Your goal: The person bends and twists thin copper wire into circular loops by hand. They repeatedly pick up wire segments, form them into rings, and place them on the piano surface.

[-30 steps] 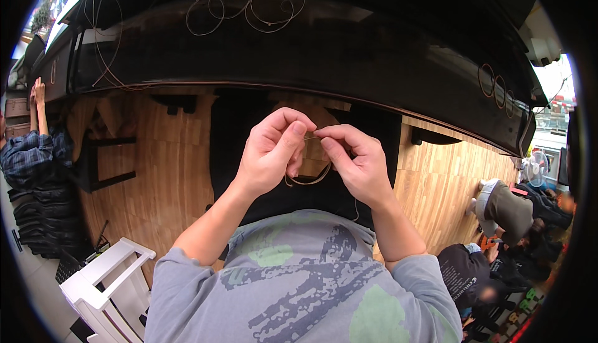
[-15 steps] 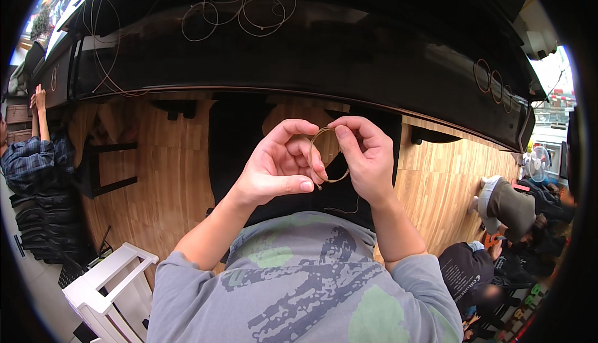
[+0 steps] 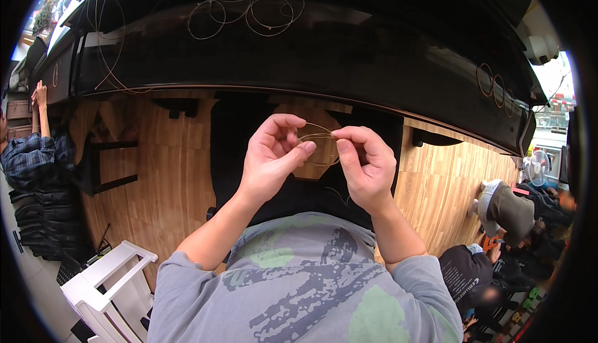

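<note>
My left hand (image 3: 271, 156) pinches a thin bronze-coloured coiled string (image 3: 319, 135) between thumb and fingers. From the other side, my right hand (image 3: 369, 165) grips the same coil with thumb and forefinger. The loops hang between both hands in front of my chest, and one strand arcs above the others. A thin loose end (image 3: 338, 192) shows below, near my shirt. Where the string passes under my fingertips it is hidden.
Ahead stands a glossy black piano-like cabinet (image 3: 349, 56). Several coiled strings (image 3: 251, 11) lie on it, and more coils (image 3: 488, 81) at its right end. A white stand (image 3: 106, 287) is at lower left. A person in a plaid sleeve (image 3: 31, 156) is at left, others at right.
My left thumb and fingers have closed on the coil, where they were spread before. The coil has tilted from a round upright ring to flatter, separated loops.
</note>
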Demonstrator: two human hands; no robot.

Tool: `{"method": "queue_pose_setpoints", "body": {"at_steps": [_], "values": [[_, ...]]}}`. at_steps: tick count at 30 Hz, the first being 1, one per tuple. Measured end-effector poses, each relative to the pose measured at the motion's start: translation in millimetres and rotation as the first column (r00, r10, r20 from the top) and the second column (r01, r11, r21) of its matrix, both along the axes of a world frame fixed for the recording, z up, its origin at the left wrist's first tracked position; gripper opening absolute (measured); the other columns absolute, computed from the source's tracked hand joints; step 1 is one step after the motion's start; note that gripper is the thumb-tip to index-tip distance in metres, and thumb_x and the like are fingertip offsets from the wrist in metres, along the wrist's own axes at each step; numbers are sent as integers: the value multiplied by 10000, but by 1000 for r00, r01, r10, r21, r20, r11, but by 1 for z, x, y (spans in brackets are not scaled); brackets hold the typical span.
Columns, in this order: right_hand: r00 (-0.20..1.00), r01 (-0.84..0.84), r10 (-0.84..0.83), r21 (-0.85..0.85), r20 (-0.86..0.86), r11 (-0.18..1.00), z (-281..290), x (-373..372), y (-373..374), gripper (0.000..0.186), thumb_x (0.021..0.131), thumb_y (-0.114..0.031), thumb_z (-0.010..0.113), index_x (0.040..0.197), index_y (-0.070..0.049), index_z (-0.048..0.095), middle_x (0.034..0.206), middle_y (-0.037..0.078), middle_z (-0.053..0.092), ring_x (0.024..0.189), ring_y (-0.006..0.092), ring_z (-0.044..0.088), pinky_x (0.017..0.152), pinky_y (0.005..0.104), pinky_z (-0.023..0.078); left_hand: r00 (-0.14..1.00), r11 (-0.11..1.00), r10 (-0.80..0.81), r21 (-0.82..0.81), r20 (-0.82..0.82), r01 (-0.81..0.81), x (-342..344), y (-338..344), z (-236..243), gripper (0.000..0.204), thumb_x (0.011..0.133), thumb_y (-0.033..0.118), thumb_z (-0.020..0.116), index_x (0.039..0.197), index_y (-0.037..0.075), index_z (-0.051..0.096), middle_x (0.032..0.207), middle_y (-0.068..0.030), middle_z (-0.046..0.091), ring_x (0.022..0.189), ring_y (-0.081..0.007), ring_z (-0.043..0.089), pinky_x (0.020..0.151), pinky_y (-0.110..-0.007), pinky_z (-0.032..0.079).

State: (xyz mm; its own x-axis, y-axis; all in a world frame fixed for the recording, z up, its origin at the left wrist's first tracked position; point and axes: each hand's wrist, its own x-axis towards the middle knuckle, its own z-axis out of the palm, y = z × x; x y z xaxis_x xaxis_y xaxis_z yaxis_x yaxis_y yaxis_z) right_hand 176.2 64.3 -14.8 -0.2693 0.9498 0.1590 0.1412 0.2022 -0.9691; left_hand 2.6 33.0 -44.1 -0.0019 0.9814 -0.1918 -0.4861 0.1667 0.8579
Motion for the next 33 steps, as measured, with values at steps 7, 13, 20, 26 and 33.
{"method": "queue_pose_setpoints", "body": {"at_steps": [7, 13, 20, 26, 33], "values": [[1000, -12, 10, -125, -11, 992, 1, -8, 1, 85, 870, -8, 603, 951, 6, 624, 704, -1, 575, 577, 21, 489, 496, 183, 384, 987, 991, 131, -20, -91, -133, 3, 2, 18, 548, 830, -46, 617, 1327, 28, 399, 1078, -119, 549, 698, -76, 587, 586, -192, 507], [999, -53, 49, -214, -20, 975, -2, -5, 2, 62, 886, -17, 575, 942, 5, 593, 679, -4, 556, 573, 18, 481, 503, 184, 380, 989, 988, 144, 53, -31, -142, 6, -1, 24, 537, 855, -36, 593, 1347, 26, 387, 1023, -120, 584, 604, -72, 574, 548, -187, 499], [981, -149, 122, -180, -153, 972, -6, -5, 4, 104, 885, 22, 561, 972, -20, 601, 763, 15, 571, 651, 38, 498, 546, 199, 389, 983, 997, 17, -75, 185, -3, 2, -2, 8, 174, 965, 106, 497, 1122, 33, 517, 801, -31, 579, 614, -97, 559, 583, -228, 487], [956, -279, 280, -24, 84, 960, -4, 2, 11, 194, 798, 36, 662, 929, -99, 709, 902, 51, 510, 698, 127, 534, 581, 238, 420, 938, 998, 27, -56, 346, -8, 1, -1, 5, 201, 973, 153, 506, 1132, 31, 525, 759, -2, 538, 669, -78, 533, 619, -236, 460], [976, -218, 218, 87, 16, 972, -10, -2, 11, 185, 781, 65, 656, 900, -75, 675, 856, 50, 590, 691, 149, 566, 569, 234, 449, 940, 1000, -15, -13, 341, 20, 6, -2, 12, 197, 959, 136, 530, 1120, 27, 564, 774, -4, 561, 735, -78, 551, 690, -235, 479]]}}
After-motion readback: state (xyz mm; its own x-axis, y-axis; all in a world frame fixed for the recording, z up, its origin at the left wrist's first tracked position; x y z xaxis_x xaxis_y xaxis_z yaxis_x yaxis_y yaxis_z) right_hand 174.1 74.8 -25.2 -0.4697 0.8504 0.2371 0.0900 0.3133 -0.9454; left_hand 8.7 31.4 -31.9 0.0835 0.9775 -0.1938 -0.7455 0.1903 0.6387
